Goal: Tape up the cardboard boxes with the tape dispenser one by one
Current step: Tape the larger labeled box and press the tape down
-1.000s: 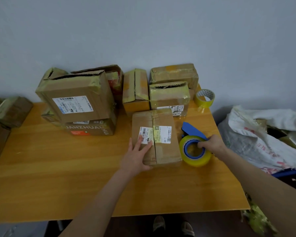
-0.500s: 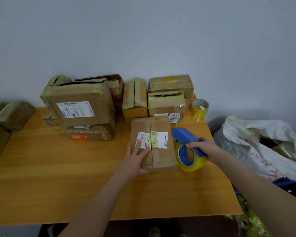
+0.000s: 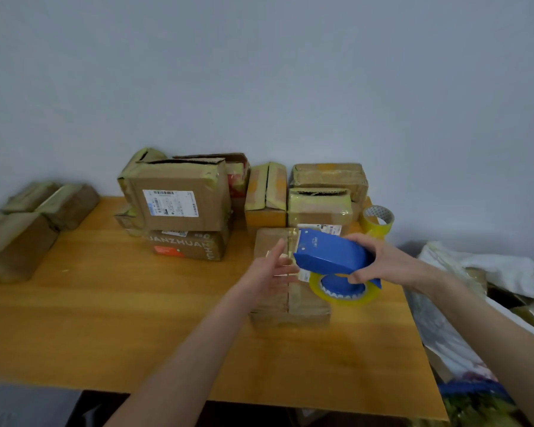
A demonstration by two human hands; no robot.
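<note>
1. Right hand (image 3: 379, 263) wraps the blue tape dispenser (image 3: 330, 251), thumb under and fingers over; we hold it off the surface, nose pointing left and away
2. Left hand (image 3: 272, 269) flat, fingers straight and together, over the left half of the cardboard box (image 3: 290, 306); contact uncertain
3. Box lies on the table (image 3: 136, 303) just below both hands, long axis and centre seam running away from us
4. Judgement: the nose sits nearest the seam's far end, so we would land there and draw toward us, the left hand steadying
</note>
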